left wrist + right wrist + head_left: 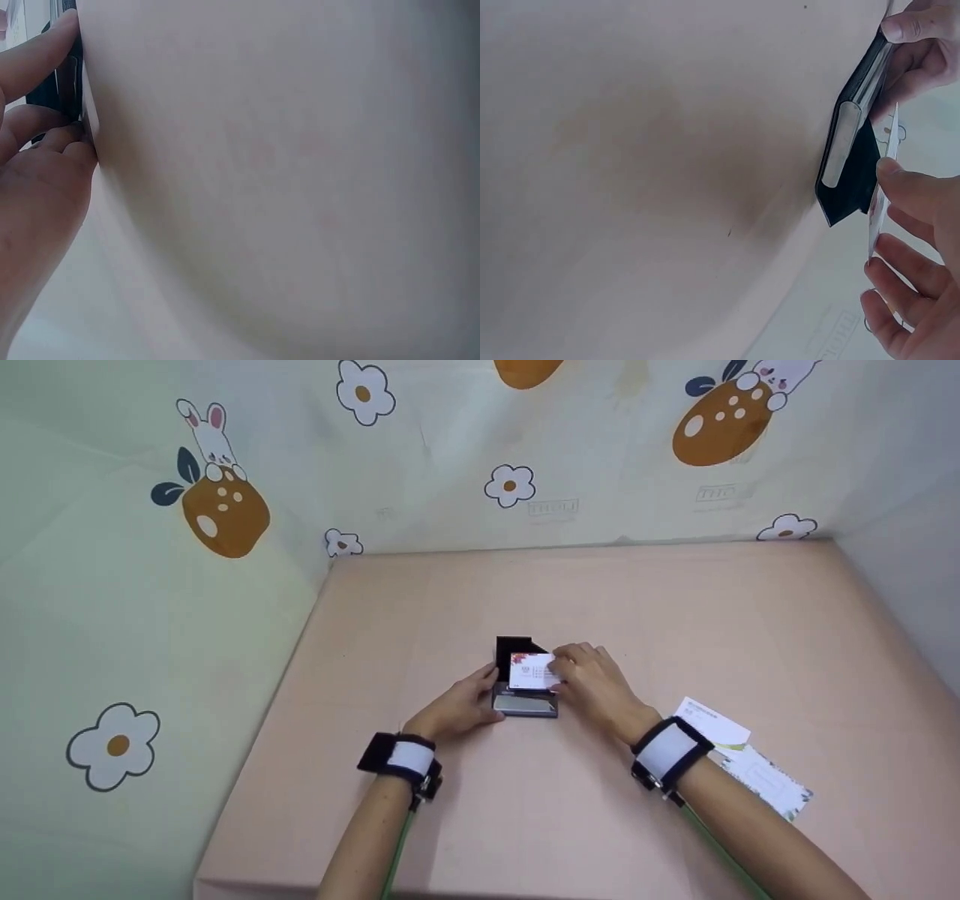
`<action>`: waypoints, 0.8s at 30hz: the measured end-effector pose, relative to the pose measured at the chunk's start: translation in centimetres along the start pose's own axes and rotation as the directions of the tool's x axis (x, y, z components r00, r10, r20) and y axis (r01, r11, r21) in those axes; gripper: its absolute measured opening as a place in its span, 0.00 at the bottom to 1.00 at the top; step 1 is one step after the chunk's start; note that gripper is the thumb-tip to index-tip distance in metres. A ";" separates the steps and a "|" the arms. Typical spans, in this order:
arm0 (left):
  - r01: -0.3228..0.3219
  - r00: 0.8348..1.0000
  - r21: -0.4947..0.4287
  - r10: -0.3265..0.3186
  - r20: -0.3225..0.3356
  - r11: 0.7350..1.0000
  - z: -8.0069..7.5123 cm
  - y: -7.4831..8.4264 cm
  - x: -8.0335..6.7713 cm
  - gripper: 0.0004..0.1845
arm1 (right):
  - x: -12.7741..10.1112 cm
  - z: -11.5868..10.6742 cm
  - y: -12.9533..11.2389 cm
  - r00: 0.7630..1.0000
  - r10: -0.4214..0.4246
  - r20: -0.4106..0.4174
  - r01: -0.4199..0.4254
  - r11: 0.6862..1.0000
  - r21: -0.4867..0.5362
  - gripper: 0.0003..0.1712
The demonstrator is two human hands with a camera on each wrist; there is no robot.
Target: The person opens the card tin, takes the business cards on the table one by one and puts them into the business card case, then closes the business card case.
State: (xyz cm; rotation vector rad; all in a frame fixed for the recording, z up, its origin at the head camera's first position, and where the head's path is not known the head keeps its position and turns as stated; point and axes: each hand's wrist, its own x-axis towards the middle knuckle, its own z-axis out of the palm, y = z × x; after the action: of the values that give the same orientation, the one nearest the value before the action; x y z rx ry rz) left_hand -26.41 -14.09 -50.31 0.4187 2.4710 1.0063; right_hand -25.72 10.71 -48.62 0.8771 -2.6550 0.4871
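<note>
A dark card holder (525, 706) lies on the table with its black flap folded back, a silvery panel facing up. My left hand (459, 706) grips its left side, thumb at the near corner and fingers along the far edge; the left wrist view catches the holder only at its margin. In my right hand (596, 686) a white business card (531, 671) with a red floral corner is pinched by its right end. The card (881, 195) hovers over the holder's open flap (859, 176), seen nearly edge-on in the right wrist view.
Two more white cards lie overlapping right of the right wrist: one with a printed heading (709, 722) and one with leafy corners (766, 781). A pinkish cloth covers the table (420, 615). A patterned curtain (435, 457) hangs behind and at the left.
</note>
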 end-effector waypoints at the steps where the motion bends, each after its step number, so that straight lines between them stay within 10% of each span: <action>1: 0.002 1.000 0.005 -0.002 0.001 1.000 0.0 0.0 0.0 0.43 | 0.1 0.1 0.0 1.000 0.003 0.006 -0.003 1.000 -0.001 0.16; 24: 0.027 1.000 -0.062 -0.028 -0.005 0.998 0.1 0.2 0.0 0.42 | 1.3 1.7 -0.8 0.992 0.062 0.112 -0.067 0.997 0.044 0.14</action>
State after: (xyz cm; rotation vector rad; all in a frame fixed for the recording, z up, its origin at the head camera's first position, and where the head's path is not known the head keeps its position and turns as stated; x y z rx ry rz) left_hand -26.37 -13.93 -50.23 0.3614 2.4376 1.0710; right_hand -26.51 8.81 -49.44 0.8571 -2.7901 0.5337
